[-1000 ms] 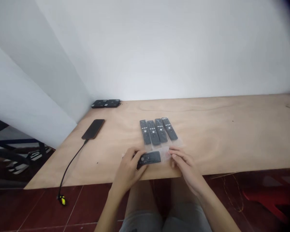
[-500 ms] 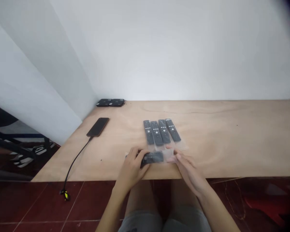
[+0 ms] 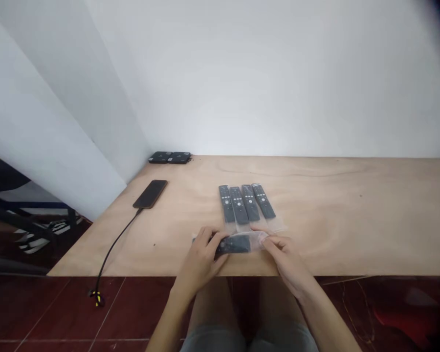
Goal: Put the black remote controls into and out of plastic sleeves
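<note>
Left hand (image 3: 200,257) gripping a black remote (image 3: 236,244), laid crosswise by the table's (image 3: 352,244) near edge, apparently to steady it; right hand (image 3: 286,261) pinching the right end of its clear bag (image 3: 255,241), presumably to control loose film. Beyond, four bagged remotes (image 3: 239,208) lie side by side, probably for easy counting. Left, a phone (image 3: 150,194); far left, two black boxes (image 3: 178,157).

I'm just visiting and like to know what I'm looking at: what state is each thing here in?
Held remote: inside a clear plastic sleeve, lying crosswise
Left hand: closed on the held remote
Right hand: pinching the sleeve's loose end
Four other remotes: sleeved, side by side, button side up
Phone: screen dark, cable attached
Cable: trailing over the table edge
Two black boxes: lying flat, side by side
</note>
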Motion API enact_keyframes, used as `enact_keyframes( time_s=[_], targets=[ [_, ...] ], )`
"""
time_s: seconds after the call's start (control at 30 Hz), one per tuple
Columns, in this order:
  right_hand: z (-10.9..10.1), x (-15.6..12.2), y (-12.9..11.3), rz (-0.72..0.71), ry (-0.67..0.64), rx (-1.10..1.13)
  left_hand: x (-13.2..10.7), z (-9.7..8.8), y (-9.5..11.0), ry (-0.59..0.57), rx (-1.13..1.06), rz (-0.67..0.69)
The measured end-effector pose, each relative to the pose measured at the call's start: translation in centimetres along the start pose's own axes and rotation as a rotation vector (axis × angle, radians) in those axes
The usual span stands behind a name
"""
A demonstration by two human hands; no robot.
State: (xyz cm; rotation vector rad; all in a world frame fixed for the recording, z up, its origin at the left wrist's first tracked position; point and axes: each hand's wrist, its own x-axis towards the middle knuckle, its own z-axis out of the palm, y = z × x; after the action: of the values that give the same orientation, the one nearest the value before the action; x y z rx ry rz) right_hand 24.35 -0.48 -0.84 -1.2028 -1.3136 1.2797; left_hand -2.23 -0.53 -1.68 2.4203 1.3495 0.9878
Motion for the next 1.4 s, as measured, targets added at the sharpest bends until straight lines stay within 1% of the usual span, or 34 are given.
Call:
enact_keyframes(
  time_s=[0.17, 0.3, 0.4, 0.57, 0.67, 0.73, 0.8, 0.93, 1.03, 1.1, 1.2, 1.27, 1.3, 1.33, 1.4],
  targets=[
    [0.7, 0.2, -0.2, 0.048, -0.019, 0.047, -0.1, 0.0, -0.1, -0.005, 0.007, 0.007],
    [1.2, 0.3, 0.3, 0.058, 0.023, 0.134, -0.2, 0.1, -0.2, 0.002, 0.003, 0.007],
    [1.6, 0.4, 0.3, 0.064, 0.04, 0.112, -0.2, 0.0, -0.1, -0.004, -0.02, 0.02],
    [2.2, 0.4, -0.5, 0.073, -0.004, 0.073, -0.3, -0.1, -0.2, -0.013, -0.039, 0.038],
    [2.0, 0.5, -0.7, 0.079, 0.017, 0.075, -0.3, -0.1, -0.4, -0.034, -0.057, 0.03],
    [1.2, 0.4, -0.5, 0.085, 0.067, 0.094, -0.1, -0.2, -0.6, -0.042, -0.084, 0.006],
    [-0.2, 0.3, -0.1, 0.089, 0.138, 0.114, 0.1, -0.4, -0.8, -0.059, -0.114, -0.033],
    [-4.1, -0.7, 0.8, 0.105, 0.256, 0.172, 0.5, -1.0, -0.8, -0.14, -0.134, -0.09],
    [-7.0, -1.7, 1.6, 0.131, 0.332, 0.22, 0.7, -1.5, -1.1, -0.183, -0.106, -0.08],
    [-8.6, -2.3, 2.1, 0.098, 0.386, 0.206, 0.8, -1.9, -2.0, -0.185, -0.06, -0.08],
    [-10.5, -2.9, 2.7, 0.026, 0.415, 0.068, 0.6, -3.0, -4.4, -0.185, 0.037, -0.096],
    [-11.4, -3.1, 2.9, -0.017, 0.381, -0.056, 0.4, -4.2, -6.1, -0.156, 0.134, -0.068],
    [-11.7, -3.2, 2.9, -0.033, 0.351, -0.108, 0.2, -4.9, -6.8, -0.11, 0.2, -0.052],
    [-11.8, -3.2, 2.8, -0.04, 0.318, -0.154, 0.0, -5.5, -7.2, -0.053, 0.269, -0.043],
    [-11.8, -3.4, 2.7, -0.024, 0.247, -0.239, -0.5, -6.4, -7.2, 0.057, 0.382, -0.06]
  ],
)
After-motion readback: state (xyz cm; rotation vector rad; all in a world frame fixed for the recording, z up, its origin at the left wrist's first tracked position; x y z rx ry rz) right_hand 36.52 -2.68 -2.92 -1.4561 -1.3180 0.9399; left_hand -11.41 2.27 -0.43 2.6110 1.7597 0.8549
